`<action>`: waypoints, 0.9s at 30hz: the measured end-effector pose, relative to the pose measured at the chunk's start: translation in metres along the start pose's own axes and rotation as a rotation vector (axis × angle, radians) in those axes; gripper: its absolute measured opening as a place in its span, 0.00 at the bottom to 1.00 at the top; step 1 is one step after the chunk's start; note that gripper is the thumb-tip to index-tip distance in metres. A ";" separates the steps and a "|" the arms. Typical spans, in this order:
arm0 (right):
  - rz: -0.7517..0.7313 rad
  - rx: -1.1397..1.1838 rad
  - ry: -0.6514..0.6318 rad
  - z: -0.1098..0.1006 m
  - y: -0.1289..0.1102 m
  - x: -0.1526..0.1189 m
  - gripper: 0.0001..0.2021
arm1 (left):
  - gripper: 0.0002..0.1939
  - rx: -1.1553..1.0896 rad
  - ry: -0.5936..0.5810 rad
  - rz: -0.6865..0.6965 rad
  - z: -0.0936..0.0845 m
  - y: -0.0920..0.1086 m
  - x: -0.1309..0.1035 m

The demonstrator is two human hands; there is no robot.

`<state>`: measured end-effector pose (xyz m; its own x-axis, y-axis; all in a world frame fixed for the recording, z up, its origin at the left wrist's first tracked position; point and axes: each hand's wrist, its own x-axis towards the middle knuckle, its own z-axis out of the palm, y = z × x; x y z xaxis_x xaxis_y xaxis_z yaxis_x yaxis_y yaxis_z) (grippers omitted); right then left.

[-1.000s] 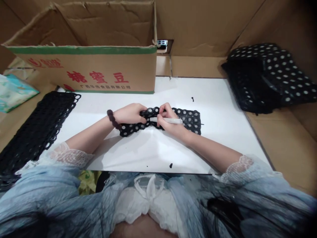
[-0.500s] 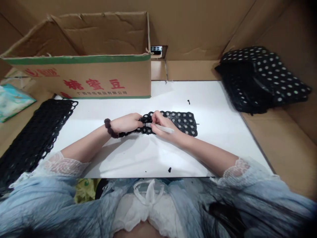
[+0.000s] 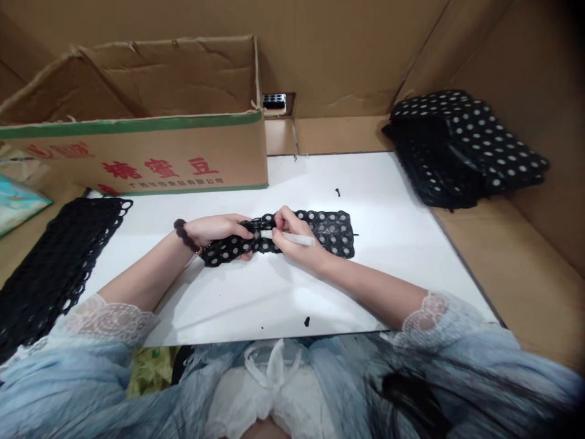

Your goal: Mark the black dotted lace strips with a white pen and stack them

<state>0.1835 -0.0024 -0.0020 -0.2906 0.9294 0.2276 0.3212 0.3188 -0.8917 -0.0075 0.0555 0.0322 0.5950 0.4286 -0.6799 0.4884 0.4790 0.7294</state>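
A black openwork strip (image 3: 336,228) with rows of round holes or light discs lies across the white tabletop. My left hand (image 3: 218,229) grips its left part, thumb on top and fingertips showing beneath the lower edge. That end is lifted and bent a little. My right hand (image 3: 302,251) pinches a white pen-like tool (image 3: 298,239) and rests over the middle of the strip. The tool's tip points left, close to my left thumb. I cannot make out the exact tip.
A large open cardboard box (image 3: 183,152) stands at the back left. Black mesh sheets (image 3: 59,256) lie at the left, and dotted black pieces (image 3: 493,140) are heaped at the back right. Small black scraps (image 3: 307,321) dot the tabletop (image 3: 256,305). Cardboard walls (image 3: 338,55) enclose the back.
The strip's left end has turned up into view, showing more of its dotted face in my left hand. My right hand keeps its hold on the tool. The whole view has shifted slightly.
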 end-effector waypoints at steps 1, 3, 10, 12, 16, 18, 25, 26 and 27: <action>0.010 0.054 -0.004 -0.001 0.001 0.001 0.04 | 0.11 0.009 -0.005 0.013 0.001 0.000 0.000; 0.038 0.147 -0.028 -0.002 0.003 0.002 0.04 | 0.09 0.038 -0.007 0.036 0.003 0.000 -0.001; 0.145 0.292 -0.099 -0.006 0.005 0.004 0.06 | 0.07 0.189 0.011 0.024 0.002 0.000 -0.002; 0.135 0.311 -0.095 -0.008 0.003 0.003 0.07 | 0.08 0.212 0.014 0.017 0.001 0.001 -0.002; 0.127 0.377 -0.084 -0.009 0.001 0.002 0.07 | 0.10 0.326 -0.015 0.050 -0.001 0.006 -0.007; 0.146 0.406 -0.104 -0.010 -0.001 0.001 0.07 | 0.10 0.380 -0.058 0.066 -0.001 0.007 -0.009; 0.199 0.429 -0.164 -0.010 -0.002 0.005 0.08 | 0.11 0.205 -0.116 0.088 -0.003 0.002 -0.003; 0.198 0.438 -0.166 -0.010 -0.002 0.005 0.08 | 0.11 0.198 -0.123 0.092 -0.003 0.001 -0.002; 0.196 0.448 -0.169 -0.010 -0.002 0.005 0.08 | 0.11 0.192 -0.126 0.092 -0.003 0.000 -0.002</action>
<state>0.1906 0.0035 0.0049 -0.4172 0.9088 0.0056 -0.0224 -0.0041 -0.9997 -0.0105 0.0573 0.0333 0.7117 0.3594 -0.6036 0.5335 0.2825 0.7972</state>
